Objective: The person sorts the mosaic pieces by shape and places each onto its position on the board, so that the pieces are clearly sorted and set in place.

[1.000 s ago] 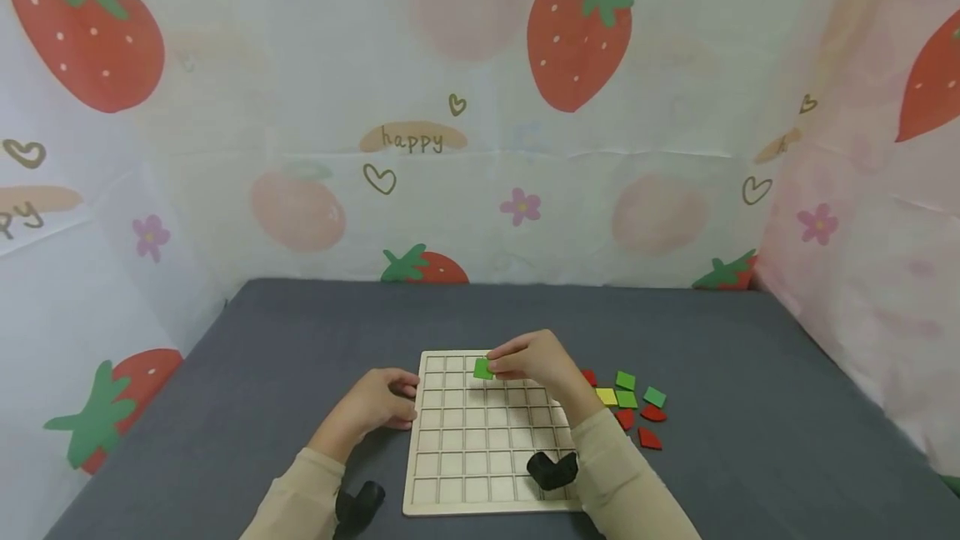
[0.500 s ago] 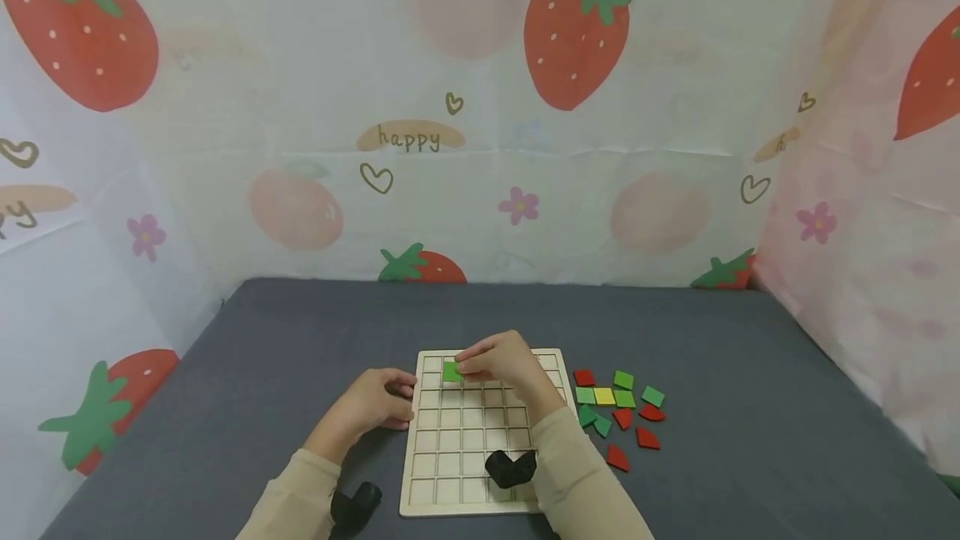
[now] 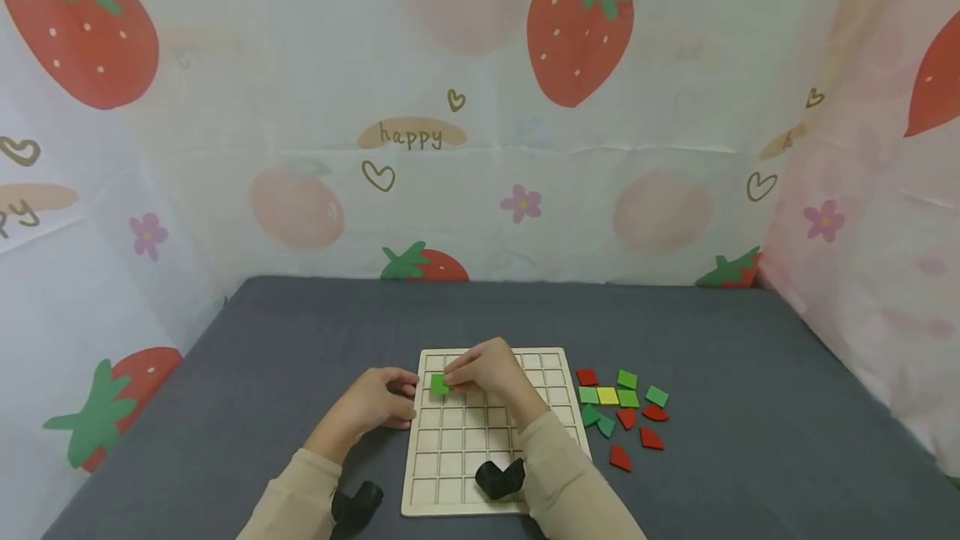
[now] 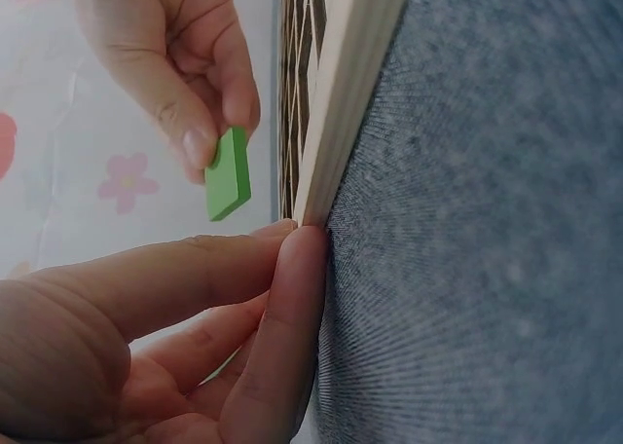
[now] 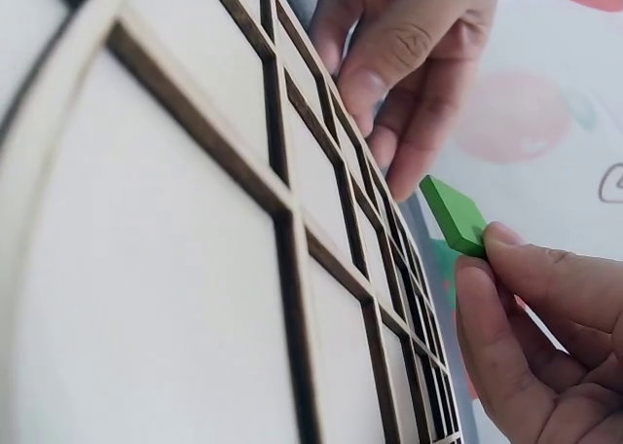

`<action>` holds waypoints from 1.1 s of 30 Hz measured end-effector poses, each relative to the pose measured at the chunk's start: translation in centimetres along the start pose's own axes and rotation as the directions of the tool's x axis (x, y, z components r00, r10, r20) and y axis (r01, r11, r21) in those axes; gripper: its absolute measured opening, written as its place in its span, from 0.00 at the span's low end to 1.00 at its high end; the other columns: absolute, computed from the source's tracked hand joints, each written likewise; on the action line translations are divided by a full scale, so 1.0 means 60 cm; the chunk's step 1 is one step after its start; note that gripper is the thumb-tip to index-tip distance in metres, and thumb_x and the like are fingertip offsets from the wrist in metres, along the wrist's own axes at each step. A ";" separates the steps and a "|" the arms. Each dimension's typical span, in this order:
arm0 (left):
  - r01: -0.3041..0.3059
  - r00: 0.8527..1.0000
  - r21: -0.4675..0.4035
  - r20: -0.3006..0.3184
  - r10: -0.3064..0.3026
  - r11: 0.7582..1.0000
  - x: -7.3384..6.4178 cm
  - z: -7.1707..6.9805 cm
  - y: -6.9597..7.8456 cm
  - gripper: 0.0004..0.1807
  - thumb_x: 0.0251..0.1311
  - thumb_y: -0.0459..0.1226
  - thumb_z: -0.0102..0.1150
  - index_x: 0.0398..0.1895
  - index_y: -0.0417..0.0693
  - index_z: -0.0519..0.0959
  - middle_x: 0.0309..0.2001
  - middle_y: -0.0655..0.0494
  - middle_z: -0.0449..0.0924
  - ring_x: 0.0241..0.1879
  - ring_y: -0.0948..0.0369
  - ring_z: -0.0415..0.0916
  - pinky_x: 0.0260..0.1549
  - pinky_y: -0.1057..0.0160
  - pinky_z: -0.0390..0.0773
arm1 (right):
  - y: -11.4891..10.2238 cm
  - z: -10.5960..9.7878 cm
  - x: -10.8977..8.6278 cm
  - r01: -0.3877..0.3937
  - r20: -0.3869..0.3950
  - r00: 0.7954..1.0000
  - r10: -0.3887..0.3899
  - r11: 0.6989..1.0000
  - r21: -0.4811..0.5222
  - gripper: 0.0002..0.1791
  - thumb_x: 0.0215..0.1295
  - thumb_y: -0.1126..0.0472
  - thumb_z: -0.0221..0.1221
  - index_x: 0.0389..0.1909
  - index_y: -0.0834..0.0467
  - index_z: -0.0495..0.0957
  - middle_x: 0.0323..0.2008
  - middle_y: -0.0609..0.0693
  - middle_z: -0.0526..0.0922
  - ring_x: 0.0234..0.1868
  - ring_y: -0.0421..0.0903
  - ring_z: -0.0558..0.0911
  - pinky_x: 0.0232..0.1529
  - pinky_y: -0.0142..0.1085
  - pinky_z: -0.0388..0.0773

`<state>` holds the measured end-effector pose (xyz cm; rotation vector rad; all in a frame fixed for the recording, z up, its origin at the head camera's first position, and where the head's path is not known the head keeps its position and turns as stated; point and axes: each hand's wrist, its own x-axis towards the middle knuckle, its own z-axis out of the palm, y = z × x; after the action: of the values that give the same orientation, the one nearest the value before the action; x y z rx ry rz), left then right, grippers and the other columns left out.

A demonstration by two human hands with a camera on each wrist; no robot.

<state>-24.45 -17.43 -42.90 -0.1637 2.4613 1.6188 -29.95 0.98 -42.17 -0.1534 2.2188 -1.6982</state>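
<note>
My right hand (image 3: 491, 369) pinches a small green square tile (image 3: 438, 384) between thumb and fingertips, over the upper left cells of a pale wooden grid board (image 3: 448, 490). In the right wrist view, the green tile (image 5: 453, 215) is tilted and apart from the grid. My left hand (image 3: 371, 400) rests at the board's left side, thumb and finger spread along the edge. The left wrist view shows its fingertips (image 4: 300, 254) touching the wooden rim (image 4: 346, 84), close to the cloth.
Right of the board lie loose tiles: a yellow square (image 3: 607, 396), several green pieces (image 3: 627, 379) and several red ones (image 3: 620, 457). Dark cloth (image 3: 750, 407) covers the table. A strawberry-print curtain (image 3: 480, 207) stands behind and at both sides.
My right hand has carried the green tile left across the board's top rows, then slightly nearer to me. The left hand has stayed at the board's left edge.
</note>
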 end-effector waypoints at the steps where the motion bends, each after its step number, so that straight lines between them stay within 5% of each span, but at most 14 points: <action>1: -0.001 1.000 0.000 0.002 0.001 1.000 0.000 0.000 0.000 0.27 0.49 0.18 0.62 0.57 0.29 0.75 0.43 0.42 0.76 0.30 0.59 0.77 0.31 0.59 0.86 | 0.000 0.002 0.000 -0.001 0.001 1.000 0.001 1.000 0.003 0.06 0.55 0.71 0.69 0.35 0.67 0.88 0.34 0.58 0.89 0.27 0.41 0.87 0.36 0.37 0.87; 18: -0.017 0.999 0.001 0.031 0.017 1.000 0.007 -0.002 -0.009 0.28 0.50 0.19 0.63 0.59 0.28 0.74 0.45 0.41 0.76 0.30 0.59 0.78 0.31 0.58 0.86 | -0.012 0.005 -0.007 -0.026 0.016 1.000 0.026 0.999 -0.039 0.05 0.54 0.69 0.71 0.33 0.65 0.88 0.34 0.56 0.89 0.30 0.48 0.89 0.37 0.39 0.87; 33: -0.009 1.000 0.003 0.014 0.009 1.000 0.001 -0.001 -0.004 0.27 0.50 0.19 0.63 0.58 0.29 0.75 0.44 0.42 0.76 0.29 0.59 0.78 0.30 0.60 0.86 | -0.016 0.017 0.015 -0.057 0.034 0.997 0.063 0.986 -0.159 0.03 0.53 0.71 0.71 0.29 0.66 0.88 0.25 0.56 0.88 0.19 0.39 0.84 0.30 0.34 0.86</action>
<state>-24.45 -17.60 -43.10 -0.1400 2.4571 1.6145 -30.57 -0.49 -41.69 -0.1547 2.3045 -1.4761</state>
